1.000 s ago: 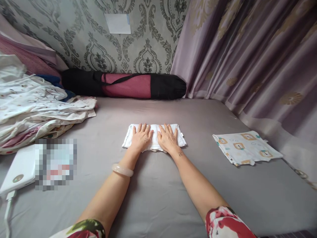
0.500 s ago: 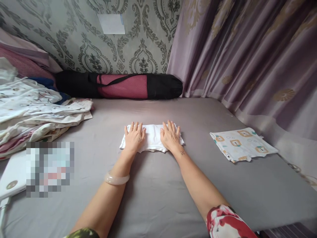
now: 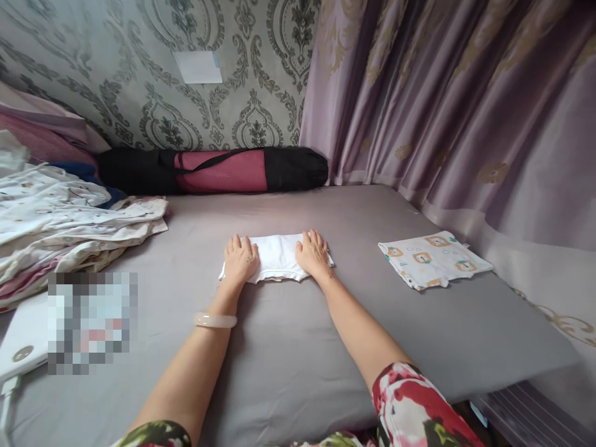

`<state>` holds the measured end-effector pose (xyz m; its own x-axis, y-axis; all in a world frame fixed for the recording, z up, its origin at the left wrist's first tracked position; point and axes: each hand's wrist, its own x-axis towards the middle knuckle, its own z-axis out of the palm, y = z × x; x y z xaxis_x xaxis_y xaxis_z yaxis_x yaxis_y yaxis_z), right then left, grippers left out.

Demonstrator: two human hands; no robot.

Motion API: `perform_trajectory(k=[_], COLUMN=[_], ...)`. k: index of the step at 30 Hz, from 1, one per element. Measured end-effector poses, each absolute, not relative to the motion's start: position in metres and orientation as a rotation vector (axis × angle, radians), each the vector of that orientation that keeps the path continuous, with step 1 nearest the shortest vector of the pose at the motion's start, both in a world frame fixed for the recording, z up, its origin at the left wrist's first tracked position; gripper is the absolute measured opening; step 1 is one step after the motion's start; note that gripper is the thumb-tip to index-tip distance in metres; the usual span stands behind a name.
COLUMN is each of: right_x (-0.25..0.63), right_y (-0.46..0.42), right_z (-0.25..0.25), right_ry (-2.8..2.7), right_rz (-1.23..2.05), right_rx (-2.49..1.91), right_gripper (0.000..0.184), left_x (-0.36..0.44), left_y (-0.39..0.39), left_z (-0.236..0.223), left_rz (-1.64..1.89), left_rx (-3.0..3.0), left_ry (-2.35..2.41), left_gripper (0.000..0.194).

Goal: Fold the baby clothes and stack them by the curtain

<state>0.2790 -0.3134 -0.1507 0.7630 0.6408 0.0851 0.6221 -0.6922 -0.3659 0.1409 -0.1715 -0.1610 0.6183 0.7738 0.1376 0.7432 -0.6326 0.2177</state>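
Note:
A small white garment (image 3: 277, 256), folded into a wide strip with a curved near edge, lies flat on the grey bed sheet (image 3: 284, 347). My left hand (image 3: 239, 257) is on its left end, palm down, with the fingers bent over the far edge and the thumb on top. At the opposite end my right hand (image 3: 314, 253) holds it in much the same way, fingers curled at the far corner. The fingertips of both hands are partly hidden. Off to the right lies a folded printed garment (image 3: 433, 261), white with orange animal faces.
Piled clothes (image 3: 69, 217) lie at the left, with a white device (image 3: 23, 338) and its cable in front, beside a blurred-out patch. A long black-and-pink bag (image 3: 218, 171) rests along the wall. Purple curtains (image 3: 395, 93) hang at the bed's right side.
My fingers, stretched flat on the white garment before, are now bent over its far edge. The view has shifted a little, showing more at the right; the garment stays folded.

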Motion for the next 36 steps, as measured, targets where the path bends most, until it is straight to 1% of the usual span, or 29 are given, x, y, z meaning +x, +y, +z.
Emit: perform_trajectory(k=[4, 6, 8, 11, 13, 15, 18, 21, 24, 27, 32, 36], right_x=[0.306, 0.323, 0.337, 0.348, 0.351, 0.353, 0.353, 0.349, 0.343, 0.336, 0.322, 0.309], right_y=[-0.319, -0.325, -0.332, -0.342, -0.346, -0.348, -0.346, -0.341, -0.337, -0.336, -0.341, -0.347], right_z=[-0.146, -0.143, -0.141, -0.138, -0.137, -0.137, -0.137, -0.137, -0.134, -0.129, -0.116, -0.107], right_ry=[-0.714, -0.600, -0.539, -0.505, -0.493, -0.496, -0.536, -0.595, -0.659, -0.727, -0.814, -0.818], right_rz=[0.211, 0.304, 0.361, 0.440, 0.483, 0.500, 0.497, 0.489, 0.480, 0.468, 0.439, 0.415], right_rx=[-2.410, -2.344, -2.322, -2.315, -2.329, -2.362, -2.418, -2.462, -2.504, -2.549, -2.606, -2.621], right_gripper=[0.051, 0.047, 0.038, 0.020, 0.013, 0.017, 0.024, 0.024, 0.021, 0.019, 0.024, 0.026], left_x=[0.137, 0.133, 0.128, 0.118, 0.112, 0.106, 0.102, 0.102, 0.104, 0.106, 0.106, 0.105], left_y=[-0.162, -0.155, -0.146, -0.136, -0.131, -0.128, -0.120, -0.111, -0.109, -0.117, -0.132, -0.131], left_z=[-0.156, -0.150, -0.143, -0.130, -0.124, -0.123, -0.129, -0.138, -0.140, -0.132, -0.118, -0.116], left_rz=[0.343, 0.305, 0.269, 0.174, 0.147, 0.152, 0.164, 0.190, 0.194, 0.225, 0.264, 0.190], left_rx=[2.597, 2.541, 2.484, 2.321, 2.176, 2.071, 1.952, 1.835, 1.795, 1.783, 1.877, 1.978], left_ry=[1.408, 1.465, 1.490, 1.444, 1.414, 1.400, 1.361, 1.316, 1.324, 1.346, 1.371, 1.354], left_gripper=[0.051, 0.052, 0.048, 0.030, 0.024, 0.025, 0.034, 0.041, 0.043, 0.038, 0.029, 0.028])
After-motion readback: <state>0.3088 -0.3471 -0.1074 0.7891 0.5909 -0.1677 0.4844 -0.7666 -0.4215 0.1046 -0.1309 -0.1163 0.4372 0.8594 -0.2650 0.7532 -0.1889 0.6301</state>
